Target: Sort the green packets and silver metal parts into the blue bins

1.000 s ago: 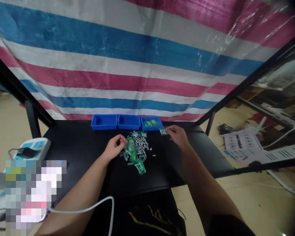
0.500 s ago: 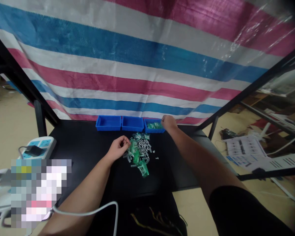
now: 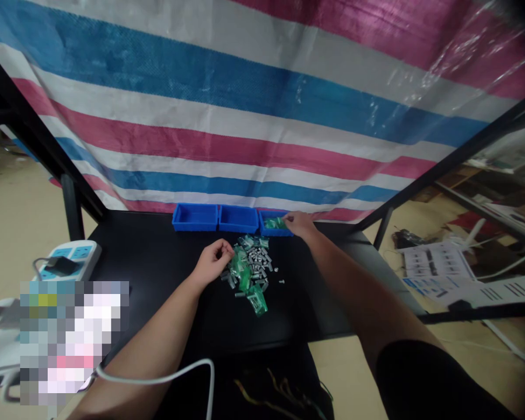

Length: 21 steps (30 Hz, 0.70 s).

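Observation:
My left hand [image 3: 213,260] is curled, thumb and fingertips together, at the left edge of a pile of small metal cylinders [image 3: 259,262] and green plastic packets [image 3: 242,271]. Anything in that pinch is too small to make out. At the right end of a row of three blue bins, my right hand [image 3: 300,224] has its fingertips drawn together over the right bin [image 3: 280,232]. Green packets [image 3: 273,223] lie inside that bin, by the fingertips. Whether the fingers grip one is unclear. Another green packet [image 3: 257,300] lies at the pile's near end.
The middle bin [image 3: 238,228] and left bin [image 3: 195,226] stand along the back edge of the black table [image 3: 157,245], before a striped sheet [image 3: 245,137]. A power strip [image 3: 81,254] and white cable [image 3: 157,380] are at left. Black frame posts flank the table.
My right hand has lowered slightly toward the right bin, its fingertips now closer to the packets inside. My left hand has stayed beside the pile. The view has shifted slightly.

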Each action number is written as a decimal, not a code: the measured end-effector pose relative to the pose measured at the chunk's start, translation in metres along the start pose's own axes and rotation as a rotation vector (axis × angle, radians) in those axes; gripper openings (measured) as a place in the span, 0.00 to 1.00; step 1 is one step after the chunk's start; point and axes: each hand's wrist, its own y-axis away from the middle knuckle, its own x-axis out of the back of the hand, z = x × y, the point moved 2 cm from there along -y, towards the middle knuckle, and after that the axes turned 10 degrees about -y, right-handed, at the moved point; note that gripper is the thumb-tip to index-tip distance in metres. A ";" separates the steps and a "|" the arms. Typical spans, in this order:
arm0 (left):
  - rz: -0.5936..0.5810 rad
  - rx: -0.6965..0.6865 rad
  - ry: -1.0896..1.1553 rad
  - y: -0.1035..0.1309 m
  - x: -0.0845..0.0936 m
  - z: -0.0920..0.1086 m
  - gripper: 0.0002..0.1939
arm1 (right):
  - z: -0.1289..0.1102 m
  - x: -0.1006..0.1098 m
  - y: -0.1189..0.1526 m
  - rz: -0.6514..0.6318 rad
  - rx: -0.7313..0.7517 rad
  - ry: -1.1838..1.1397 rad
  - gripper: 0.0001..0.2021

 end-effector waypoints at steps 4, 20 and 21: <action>-0.003 -0.001 -0.022 0.000 0.000 0.001 0.07 | 0.005 -0.006 0.007 -0.024 0.078 0.010 0.12; -0.023 0.015 -0.068 0.000 -0.001 -0.001 0.07 | -0.071 -0.024 0.112 0.028 0.450 -0.492 0.10; -0.027 0.014 -0.070 0.000 -0.001 -0.001 0.07 | -0.082 -0.028 0.120 -0.061 0.517 -0.513 0.13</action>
